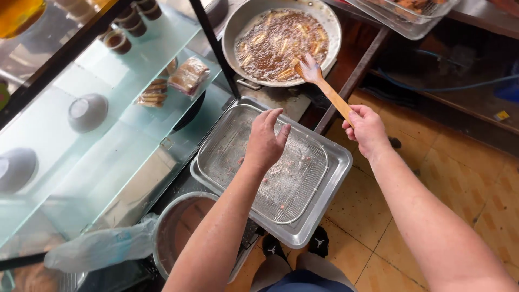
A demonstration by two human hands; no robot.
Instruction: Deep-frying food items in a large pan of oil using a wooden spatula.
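1. The wooden spatula [326,89] runs diagonally in the upper centre of the frame, its blade dipped at the near edge of the frying pan [281,40] of bubbling oil.
2. The right hand [366,128] is closed around the spatula's handle end.
3. The left hand [265,141], loosely curled and holding nothing, hovers over the wire rack [281,189].
4. The rack sits in a metal tray [330,200] at centre.
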